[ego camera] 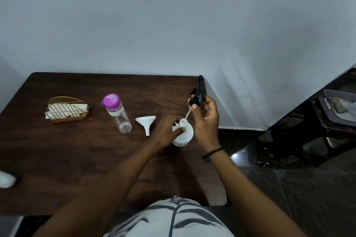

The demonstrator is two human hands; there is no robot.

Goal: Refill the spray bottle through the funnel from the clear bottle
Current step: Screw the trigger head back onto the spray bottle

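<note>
dark wood grain covers the counter (pixel 57 150), which is set against a pale wall. the white spray bottle (pixel 185 133) is held upright near the counter's right edge by the left hand (pixel 166 131), fingers curled round its shoulder. the black sprayer head (pixel 198 94) is pinched in the raised right hand (pixel 206 121), its dip tube (pixel 187 114) still reaching into the open neck. the white funnel (pixel 146 122) is laid just left of the bottle, and the purple-capped clear bottle (pixel 119 115) is stood beyond it, beside a gold napkin holder (pixel 66 109).

We noted a dark wood-grain table (pixel 77 150) with a dull sheen. On it stood a matt white plastic spray bottle (pixel 185 134); left of that, a white plastic funnel (pixel 146 122), a clear glossy plastic bottle (pixel 120 117) and a gold wire holder (pixel 67 109).
</note>
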